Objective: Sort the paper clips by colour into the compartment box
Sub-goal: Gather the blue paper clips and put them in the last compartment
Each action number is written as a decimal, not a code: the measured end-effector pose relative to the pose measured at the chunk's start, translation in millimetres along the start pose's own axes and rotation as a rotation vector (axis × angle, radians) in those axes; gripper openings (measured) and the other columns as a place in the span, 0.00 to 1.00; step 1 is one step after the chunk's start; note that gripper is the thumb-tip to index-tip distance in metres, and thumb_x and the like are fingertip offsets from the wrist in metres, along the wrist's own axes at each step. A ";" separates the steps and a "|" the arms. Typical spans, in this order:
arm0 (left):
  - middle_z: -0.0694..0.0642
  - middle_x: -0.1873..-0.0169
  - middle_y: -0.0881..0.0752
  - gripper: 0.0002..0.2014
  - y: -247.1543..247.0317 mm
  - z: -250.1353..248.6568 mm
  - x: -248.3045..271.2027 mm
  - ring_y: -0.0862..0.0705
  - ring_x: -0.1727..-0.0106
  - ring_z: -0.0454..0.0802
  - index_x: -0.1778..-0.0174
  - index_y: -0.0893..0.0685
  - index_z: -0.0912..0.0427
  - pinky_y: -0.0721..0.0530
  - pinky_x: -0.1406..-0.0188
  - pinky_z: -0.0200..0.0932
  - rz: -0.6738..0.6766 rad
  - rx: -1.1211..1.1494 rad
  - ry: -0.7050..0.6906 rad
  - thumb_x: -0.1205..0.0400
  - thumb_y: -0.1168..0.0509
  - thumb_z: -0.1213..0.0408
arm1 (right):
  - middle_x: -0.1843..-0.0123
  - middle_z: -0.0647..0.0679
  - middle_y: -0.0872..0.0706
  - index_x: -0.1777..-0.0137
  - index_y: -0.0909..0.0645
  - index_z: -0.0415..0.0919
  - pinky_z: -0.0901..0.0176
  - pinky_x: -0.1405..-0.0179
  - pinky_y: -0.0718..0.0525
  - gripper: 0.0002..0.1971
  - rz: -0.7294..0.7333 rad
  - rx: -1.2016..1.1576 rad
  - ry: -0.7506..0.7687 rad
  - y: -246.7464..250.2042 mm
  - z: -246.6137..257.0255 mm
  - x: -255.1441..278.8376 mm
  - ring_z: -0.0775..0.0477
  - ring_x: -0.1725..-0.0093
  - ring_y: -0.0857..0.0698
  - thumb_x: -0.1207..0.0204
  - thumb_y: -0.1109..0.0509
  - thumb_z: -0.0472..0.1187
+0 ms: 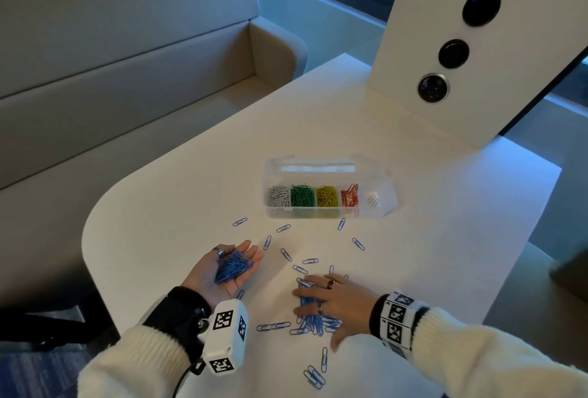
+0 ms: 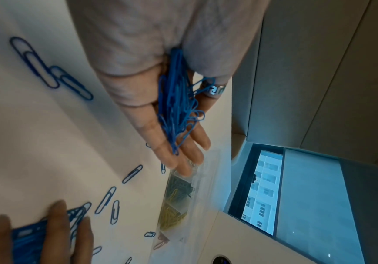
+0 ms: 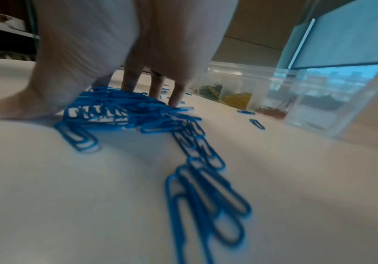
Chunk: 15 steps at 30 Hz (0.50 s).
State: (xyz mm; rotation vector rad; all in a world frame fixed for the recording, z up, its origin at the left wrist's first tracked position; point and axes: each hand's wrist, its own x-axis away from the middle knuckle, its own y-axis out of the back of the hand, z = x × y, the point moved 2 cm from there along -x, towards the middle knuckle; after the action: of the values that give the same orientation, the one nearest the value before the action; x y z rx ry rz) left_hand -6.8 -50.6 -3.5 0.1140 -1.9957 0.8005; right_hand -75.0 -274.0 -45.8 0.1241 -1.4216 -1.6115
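Observation:
My left hand [image 1: 203,276] lies palm up at the table's near left, fingers straight, carrying a pile of blue paper clips [image 1: 233,266] in the palm; the same blue clip pile [image 2: 176,100] shows on the left hand [image 2: 138,80] in the left wrist view. My right hand [image 1: 340,302] rests palm down, fingers spread, on a heap of blue clips [image 1: 313,323]. In the right wrist view its fingertips [image 3: 175,100] touch the table round the blue heap [image 3: 120,110]. The clear compartment box [image 1: 331,214] stands beyond, holding white, green, yellow and red clips in separate compartments.
Loose blue clips [image 1: 284,227] lie scattered between the hands and the box, and more loose clips [image 1: 315,377] lie near the front edge. A white upright panel [image 1: 496,86] with three dark lenses stands at the back right. The table's rounded edge [image 1: 92,238] runs past my left hand.

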 end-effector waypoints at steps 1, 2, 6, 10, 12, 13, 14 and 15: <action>0.66 0.71 0.12 0.14 -0.5 1.9 0.0 0.12 0.74 0.60 0.56 0.19 0.70 0.14 0.76 0.52 0.000 -0.006 0.000 0.16 0.47 0.66 | 0.17 0.53 0.45 0.21 0.41 0.55 0.43 0.22 0.52 0.39 -0.040 -0.024 -0.015 -2.6 -1.0 2.9 0.42 0.18 0.51 0.30 0.29 0.57; 0.66 0.71 0.12 0.14 -1.0 4.1 -0.1 0.12 0.74 0.60 0.56 0.19 0.71 0.14 0.76 0.52 0.000 -0.014 0.001 0.16 0.47 0.66 | 0.19 0.51 0.40 0.23 0.36 0.55 0.42 0.23 0.46 0.35 -0.094 -0.059 -0.035 -4.9 -1.7 5.1 0.40 0.20 0.46 0.29 0.30 0.56; 0.66 0.70 0.11 0.14 -1.5 13.5 -5.0 0.11 0.72 0.60 0.57 0.18 0.71 0.13 0.75 0.51 -0.010 -0.051 0.015 0.16 0.46 0.67 | 0.31 0.49 0.26 0.32 0.23 0.52 0.56 0.30 0.34 0.21 -0.289 -0.233 -0.127 -7.0 -2.7 6.0 0.43 0.34 0.31 0.25 0.32 0.53; 0.67 0.69 0.11 0.24 -3.2 22.7 -13.5 0.11 0.72 0.60 0.72 0.11 0.72 0.12 0.77 0.50 0.010 -0.056 0.037 0.16 0.46 0.67 | 0.39 0.49 0.25 0.37 0.20 0.49 0.60 0.34 0.34 0.15 -0.308 -0.416 -0.218 -0.1 -3.3 -1.2 0.46 0.39 0.31 0.23 0.32 0.47; 0.67 0.70 0.11 0.25 -5.9 27.0 -14.4 0.11 0.73 0.60 0.74 0.11 0.72 0.12 0.78 0.50 0.027 -0.060 0.050 0.16 0.46 0.67 | 0.39 0.50 0.25 0.38 0.19 0.47 0.58 0.33 0.32 0.14 -0.296 -0.428 -0.265 1.6 -2.8 -4.7 0.47 0.38 0.31 0.23 0.33 0.46; 0.67 0.71 0.12 0.24 -7.0 28.7 -15.1 0.11 0.73 0.60 0.72 0.11 0.72 0.13 0.78 0.50 0.026 -0.061 0.056 0.16 0.46 0.67 | 0.38 0.50 0.25 0.38 0.20 0.46 0.56 0.33 0.32 0.13 -0.289 -0.424 -0.285 0.9 -2.8 -6.6 0.47 0.37 0.31 0.22 0.34 0.45; 0.67 0.71 0.12 0.22 -8.6 30.3 -15.2 0.11 0.73 0.60 0.68 0.11 0.72 0.13 0.79 0.50 0.019 -0.065 0.065 0.16 0.46 0.67 | 0.38 0.50 0.25 0.38 0.20 0.44 0.56 0.32 0.32 0.13 -0.284 -0.415 -0.306 0.6 -2.3 -7.2 0.47 0.37 0.32 0.21 0.35 0.45; 0.67 0.72 0.12 0.19 -10.0 31.8 -15.8 0.11 0.74 0.60 0.63 0.13 0.72 0.13 0.79 0.49 0.007 -0.071 0.070 0.16 0.46 0.67 | 0.37 0.49 0.25 0.38 0.21 0.43 0.55 0.32 0.32 0.13 -0.288 -0.398 -0.314 1.0 -1.5 -7.9 0.47 0.36 0.32 0.21 0.36 0.44</action>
State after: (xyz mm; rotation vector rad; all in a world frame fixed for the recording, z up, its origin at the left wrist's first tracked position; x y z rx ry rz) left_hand -17.9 -80.5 -22.0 0.0373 -1.9564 0.7271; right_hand -69.2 -269.6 -49.3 -0.1720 -1.3231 -2.1986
